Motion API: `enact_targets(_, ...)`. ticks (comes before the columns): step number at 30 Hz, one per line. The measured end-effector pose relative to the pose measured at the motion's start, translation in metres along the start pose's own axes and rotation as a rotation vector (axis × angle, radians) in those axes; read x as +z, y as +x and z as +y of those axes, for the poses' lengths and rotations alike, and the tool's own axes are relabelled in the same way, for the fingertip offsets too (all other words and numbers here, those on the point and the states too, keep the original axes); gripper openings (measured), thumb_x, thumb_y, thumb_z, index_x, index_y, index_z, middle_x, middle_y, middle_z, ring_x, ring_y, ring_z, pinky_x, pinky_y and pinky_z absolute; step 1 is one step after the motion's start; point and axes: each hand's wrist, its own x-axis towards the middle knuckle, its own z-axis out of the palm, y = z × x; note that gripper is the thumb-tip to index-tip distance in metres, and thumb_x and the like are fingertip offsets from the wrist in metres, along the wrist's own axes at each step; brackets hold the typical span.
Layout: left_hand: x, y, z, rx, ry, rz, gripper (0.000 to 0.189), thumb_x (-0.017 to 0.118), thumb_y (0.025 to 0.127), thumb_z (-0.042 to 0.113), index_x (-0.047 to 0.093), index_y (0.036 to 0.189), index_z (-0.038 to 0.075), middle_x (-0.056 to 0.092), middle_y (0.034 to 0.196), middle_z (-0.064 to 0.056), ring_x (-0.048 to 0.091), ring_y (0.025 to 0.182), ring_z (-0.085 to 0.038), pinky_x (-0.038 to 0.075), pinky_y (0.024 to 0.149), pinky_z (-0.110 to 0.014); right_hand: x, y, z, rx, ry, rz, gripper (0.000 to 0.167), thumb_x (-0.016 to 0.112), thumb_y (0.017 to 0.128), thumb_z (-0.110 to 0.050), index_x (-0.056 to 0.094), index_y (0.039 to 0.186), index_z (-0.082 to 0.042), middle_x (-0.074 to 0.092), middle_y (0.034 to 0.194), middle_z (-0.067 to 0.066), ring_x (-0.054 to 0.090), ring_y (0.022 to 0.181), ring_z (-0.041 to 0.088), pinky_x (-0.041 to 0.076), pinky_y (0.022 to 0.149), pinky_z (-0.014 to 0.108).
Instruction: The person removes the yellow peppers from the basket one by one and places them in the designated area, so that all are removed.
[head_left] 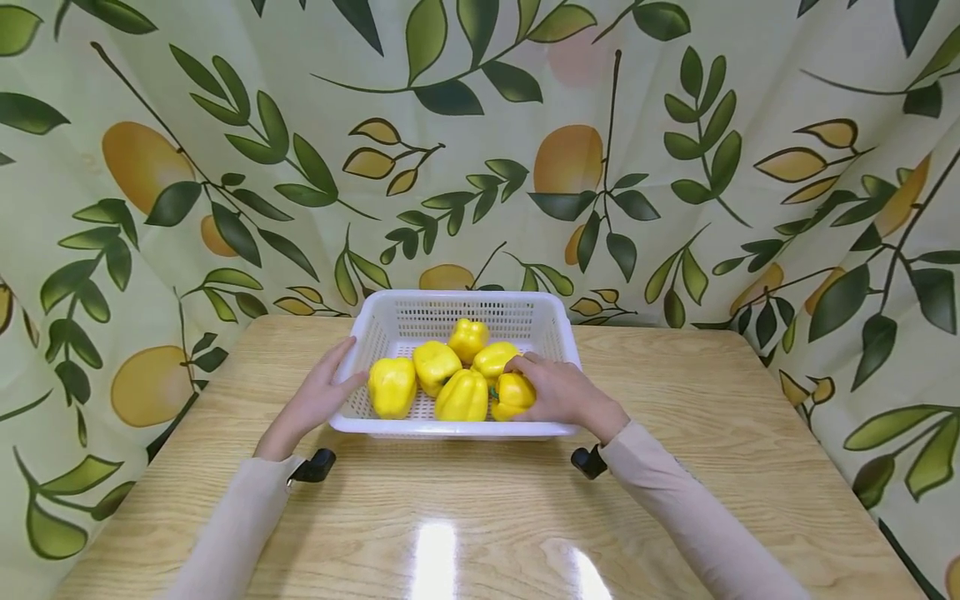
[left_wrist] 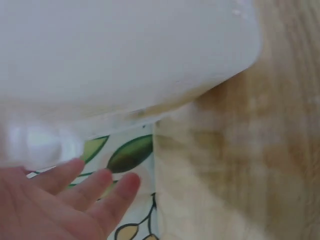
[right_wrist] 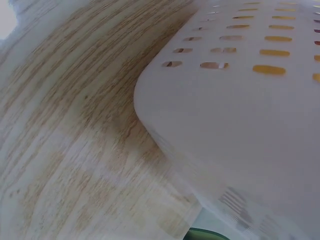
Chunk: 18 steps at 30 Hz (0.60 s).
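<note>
A white plastic basket (head_left: pixel 457 428) holds several yellow bell peppers. Inside it at the right, my right hand (head_left: pixel 558 390) grips a yellow bell pepper (head_left: pixel 513 397), with fingers curled over its top and side. Out of sight in the right wrist view, that hand is hidden behind the basket wall (right_wrist: pixel 240 135). At the left rim rests my left hand (head_left: pixel 322 392), its thumb over the edge close to another bell pepper (head_left: pixel 392 388). Its fingers (left_wrist: pixel 117 197) stretch out loosely along the basket's outer side in the left wrist view.
Under the basket is a wood-grain table (head_left: pixel 375 517). A leaf-and-fruit patterned curtain (head_left: pixel 480 150) hangs behind it and along both sides. Other bell peppers, one at the back (head_left: pixel 468 340) and one at the front (head_left: pixel 462 397), sit between the hands.
</note>
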Motion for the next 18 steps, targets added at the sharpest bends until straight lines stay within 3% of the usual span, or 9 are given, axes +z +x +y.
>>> enact_targets(7, 0.0081, -0.0011, -0.0048, -0.005, -0.020, 0.076, 0.070, 0.053, 0.100, 0.017, 0.016, 0.158, 0.004, 0.014, 0.164, -0.024, 0.042, 0.133, -0.049, 0.044, 0.104, -0.065, 0.0008, -0.0006, -0.0001, -0.026, 0.062, 0.054, 0.068, 0.082, 0.073, -0.049, 0.057, 0.127, -0.017, 0.062, 0.123, 0.001, 0.060, 0.103, 0.017, 0.053, 0.088, 0.041)
enact_targets(18, 0.0099, -0.0008, -0.0074, 0.004, -0.073, 0.095, 0.067, 0.051, 0.100, 0.012, 0.018, 0.158, 0.005, 0.010, 0.166, -0.021, 0.032, 0.142, -0.049, 0.047, 0.101, -0.063, -0.0003, -0.0041, 0.0012, -0.005, 0.153, 0.120, 0.072, 0.083, 0.069, -0.053, 0.056, 0.126, -0.017, 0.061, 0.125, 0.000, 0.060, 0.107, 0.017, 0.053, 0.095, 0.041)
